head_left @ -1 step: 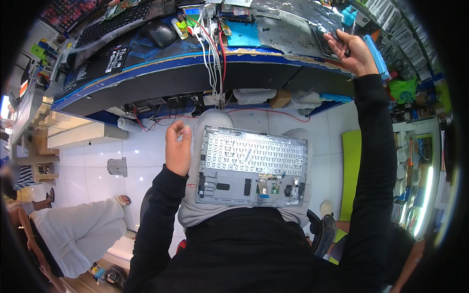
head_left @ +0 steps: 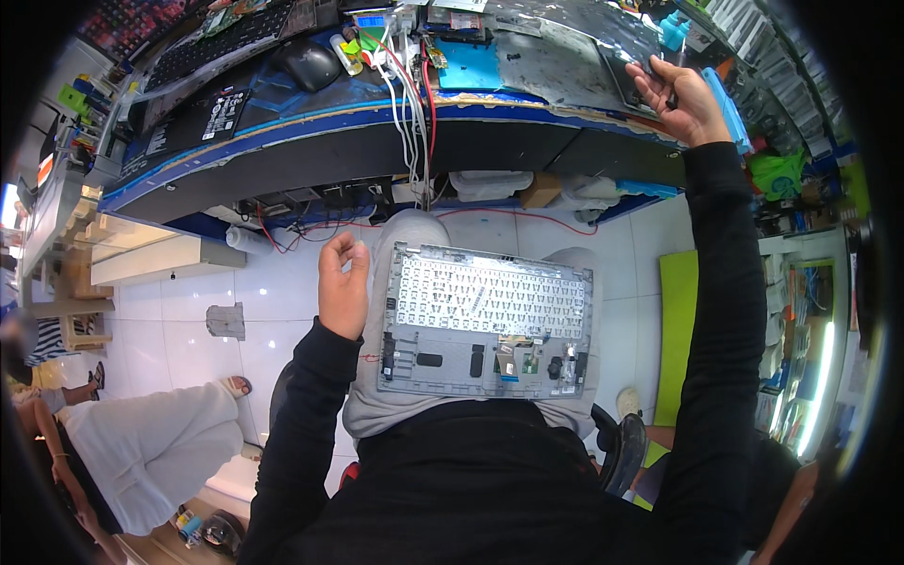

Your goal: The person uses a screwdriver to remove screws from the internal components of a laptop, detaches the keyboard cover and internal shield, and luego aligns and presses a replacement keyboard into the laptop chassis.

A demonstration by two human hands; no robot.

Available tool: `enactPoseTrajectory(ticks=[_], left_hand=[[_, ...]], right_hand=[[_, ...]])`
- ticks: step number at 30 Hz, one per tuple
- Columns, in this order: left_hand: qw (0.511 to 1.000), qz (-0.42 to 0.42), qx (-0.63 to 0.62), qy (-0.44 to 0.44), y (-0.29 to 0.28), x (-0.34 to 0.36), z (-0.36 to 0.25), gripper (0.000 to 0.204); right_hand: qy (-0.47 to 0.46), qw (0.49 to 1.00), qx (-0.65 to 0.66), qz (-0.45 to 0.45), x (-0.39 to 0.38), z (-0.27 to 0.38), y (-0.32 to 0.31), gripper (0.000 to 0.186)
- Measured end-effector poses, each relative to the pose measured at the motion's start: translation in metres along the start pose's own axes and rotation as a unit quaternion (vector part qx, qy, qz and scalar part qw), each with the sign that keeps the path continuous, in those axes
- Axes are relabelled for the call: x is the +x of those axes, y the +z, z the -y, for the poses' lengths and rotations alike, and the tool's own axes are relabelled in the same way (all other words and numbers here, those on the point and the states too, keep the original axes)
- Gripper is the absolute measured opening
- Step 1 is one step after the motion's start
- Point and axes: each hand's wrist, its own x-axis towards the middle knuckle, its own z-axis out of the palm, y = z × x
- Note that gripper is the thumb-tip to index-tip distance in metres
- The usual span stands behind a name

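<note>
Across my lap lies a silver-grey laptop palm rest (head_left: pixel 443 363), inside face up, with the metal keyboard backing (head_left: pixel 490 299) fixed in it. Flat ribbon cables (head_left: pixel 508 361) and small black parts show along its near half. My left hand (head_left: pixel 344 287) hovers by the panel's far left corner, its fingers loosely bent, the thumb apart and nothing visible in them. Over the bench's right end, my right hand (head_left: pixel 686 99) has its fingers curled round a small dark thing (head_left: pixel 671 100), mostly hidden in the palm. A flat dark panel (head_left: pixel 626 80) lies beside its fingertips.
On the blue-edged bench are a black mouse (head_left: pixel 311 64), a laptop battery (head_left: pixel 221 113), a blue pad (head_left: pixel 469 66) and a blue bottle (head_left: pixel 673 31). White and red cables (head_left: pixel 405 122) hang over its front edge. Other people sit nearby, one with a white cloth (head_left: pixel 151 443) over the legs.
My right hand has shifted very slightly over the bench, and the bright glint by its fingertips has faded. The left hand and the laptop palm rest stay put.
</note>
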Motion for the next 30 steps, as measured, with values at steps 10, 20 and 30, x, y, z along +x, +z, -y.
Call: enactPoseTrajectory(ticks=[10,20,30], left_hand=[[1.000,0.013,-0.009,-0.012,0.001,0.000,0.003,0.049],[0.999,0.026,-0.018,-0.012,0.003,-0.001,0.001,0.051],[1.000,0.023,0.016,0.001,0.004,-0.004,-0.007,0.050]], right_hand=[[0.064,0.996,0.055,0.025,0.000,-0.001,-0.032,0.020],[0.041,0.997,0.044,-0.051,-0.024,0.000,-0.047,0.018],[0.152,0.978,0.120,0.075,0.025,-0.011,0.012,0.019]])
